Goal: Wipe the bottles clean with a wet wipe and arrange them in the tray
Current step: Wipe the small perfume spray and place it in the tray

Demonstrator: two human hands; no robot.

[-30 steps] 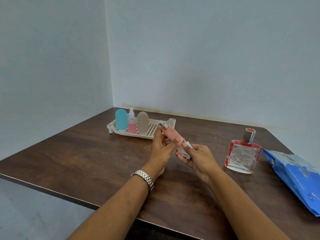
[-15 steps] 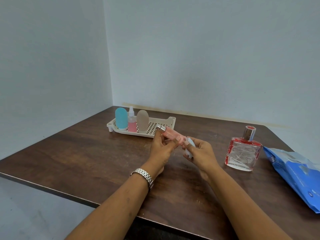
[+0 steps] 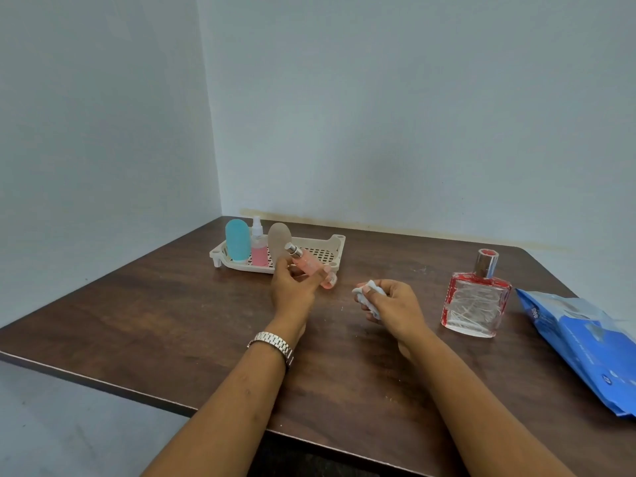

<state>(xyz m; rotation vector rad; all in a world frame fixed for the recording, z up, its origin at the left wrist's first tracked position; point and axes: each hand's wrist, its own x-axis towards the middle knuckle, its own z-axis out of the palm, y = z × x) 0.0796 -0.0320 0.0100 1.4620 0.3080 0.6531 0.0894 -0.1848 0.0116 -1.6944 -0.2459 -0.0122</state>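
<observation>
The left hand [image 3: 292, 287] holds the slim pink spray bottle [image 3: 309, 266] tilted, silver cap toward the far left, in front of the tray [image 3: 332, 244]. Its grip pinches the bottle's middle between thumb and fingers. The right hand [image 3: 395, 304], apart from that bottle on its right, has its grip curled round a crumpled wet wipe [image 3: 368, 297].

Standing upright at the tray's left end:
- teal bottle [image 3: 237, 239]
- small pink sprayer [image 3: 258, 251]
- beige bottle [image 3: 278, 235]

The glass perfume bottle [image 3: 476, 304] stands on the surface [image 3: 172, 321] to the right, near the blue wipe pack [image 3: 581, 339].

Hazards:
- The pinched bottle is smooth, probably damp and tilted. A slack grip would let it fall.
- Setting it down close to the beige bottle could topple the row.
- Its narrow base may rock on the perforated tray floor
</observation>
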